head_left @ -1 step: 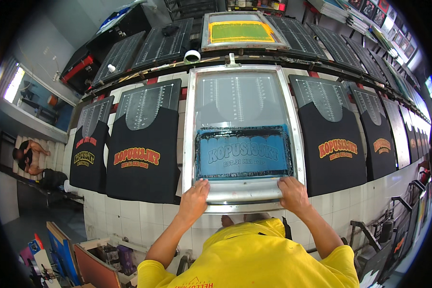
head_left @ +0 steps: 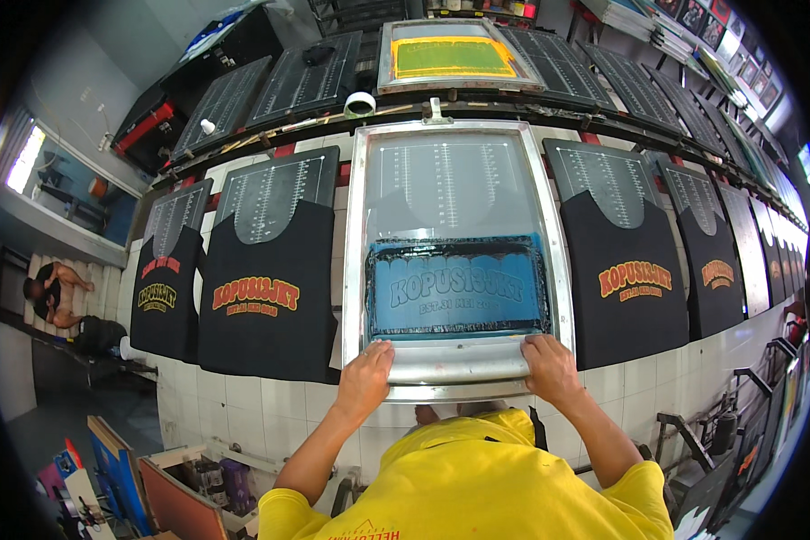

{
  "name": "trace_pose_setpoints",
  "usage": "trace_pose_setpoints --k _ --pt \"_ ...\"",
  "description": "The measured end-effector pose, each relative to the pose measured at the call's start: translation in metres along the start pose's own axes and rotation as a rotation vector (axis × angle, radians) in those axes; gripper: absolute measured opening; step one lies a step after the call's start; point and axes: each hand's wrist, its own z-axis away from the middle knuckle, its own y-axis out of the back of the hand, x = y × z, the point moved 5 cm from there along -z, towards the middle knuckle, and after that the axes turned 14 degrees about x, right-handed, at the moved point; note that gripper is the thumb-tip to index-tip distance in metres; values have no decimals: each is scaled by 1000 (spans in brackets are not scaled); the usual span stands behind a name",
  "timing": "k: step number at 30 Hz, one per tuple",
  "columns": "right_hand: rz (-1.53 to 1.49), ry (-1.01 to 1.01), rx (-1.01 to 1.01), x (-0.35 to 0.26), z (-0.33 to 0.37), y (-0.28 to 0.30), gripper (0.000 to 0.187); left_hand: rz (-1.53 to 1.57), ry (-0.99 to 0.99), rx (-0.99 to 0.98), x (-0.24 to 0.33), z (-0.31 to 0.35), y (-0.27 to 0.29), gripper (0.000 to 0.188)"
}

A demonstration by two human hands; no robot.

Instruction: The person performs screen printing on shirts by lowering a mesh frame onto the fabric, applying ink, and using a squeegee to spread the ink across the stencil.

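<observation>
In front of me lies a silkscreen with a silver metal frame, over a board and dark cloth seen dimly through its mesh. A blue stencil area with lettering fills its near part, edged with streaks of black ink. My left hand and my right hand are closed on the two ends of a wide metal squeegee, just short of the frame's near edge. It lies crosswise, on the near side of the blue area. Its blade edge is hidden from me.
Black printed shirts lie on boards to the left and right. A clamp stands at the screen's far edge. Behind are a tape roll and a yellow-green screen. At far left, a person reclines.
Both hands and the squeegee have shifted slightly toward me, and the squeegee's top has tipped a little. The screen has stayed in place.
</observation>
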Motion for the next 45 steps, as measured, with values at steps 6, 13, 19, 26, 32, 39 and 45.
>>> trace_pose_setpoints --k 6,13,19,26,32,39,45 --pt "77 31 -5 22 -22 -24 38 6 5 -14 -22 -30 -18 35" --pt "130 12 6 72 -109 -47 26 5 3 -51 -74 -116 -48 39" --pt "149 -12 -25 88 -132 -48 24 -7 19 -56 -81 -137 -48 34" --pt "84 18 -14 42 -48 -16 40 7 83 -97 -27 -63 -3 34" --pt "47 19 27 7 -8 -8 38 43 56 -11 -13 -8 -7 40" --pt "114 -10 -46 43 -58 -33 36 35 -16 -5 -47 -70 -29 33" --pt "152 -14 -60 80 -115 -47 30 38 -2 -20 -79 -130 -49 29"
